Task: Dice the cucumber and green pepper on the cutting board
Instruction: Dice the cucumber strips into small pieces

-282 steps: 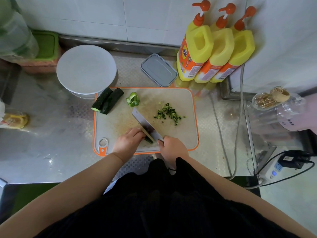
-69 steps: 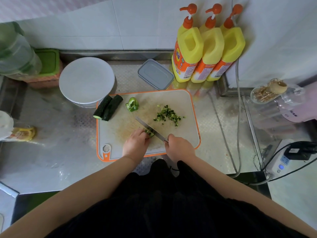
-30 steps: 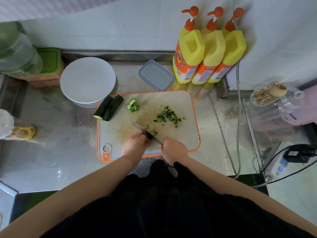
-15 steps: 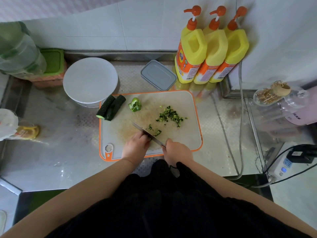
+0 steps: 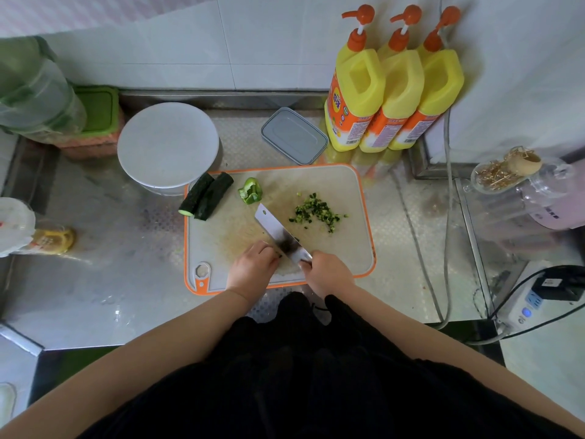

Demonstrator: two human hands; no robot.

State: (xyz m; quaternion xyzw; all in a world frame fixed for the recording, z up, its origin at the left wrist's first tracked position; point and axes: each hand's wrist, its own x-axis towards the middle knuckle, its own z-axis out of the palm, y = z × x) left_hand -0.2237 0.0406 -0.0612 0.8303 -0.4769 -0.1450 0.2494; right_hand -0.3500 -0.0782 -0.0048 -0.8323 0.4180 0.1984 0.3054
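Note:
A white cutting board with an orange rim (image 5: 345,185) lies on the steel counter. Two dark cucumber pieces (image 5: 207,196) rest across its far left corner, with a green pepper piece (image 5: 250,191) beside them. A pile of diced cucumber (image 5: 316,212) sits right of centre. My right hand (image 5: 327,270) grips the handle of a cleaver (image 5: 278,234), whose blade is tilted so its flat face shows. My left hand (image 5: 253,264), fingers curled, holds a small cucumber bit against the board by the blade; the bit is mostly hidden.
A white round lid (image 5: 167,144) and a grey lidded box (image 5: 294,136) stand behind the board. Three yellow pump bottles (image 5: 392,96) line the back right wall. A glass jar (image 5: 519,175), cables and a power strip (image 5: 535,299) are at the right.
The cleaver has tipped from on edge to show its broad face. The small cut bits by the blade are now hidden. Both hands stay at the board's near edge.

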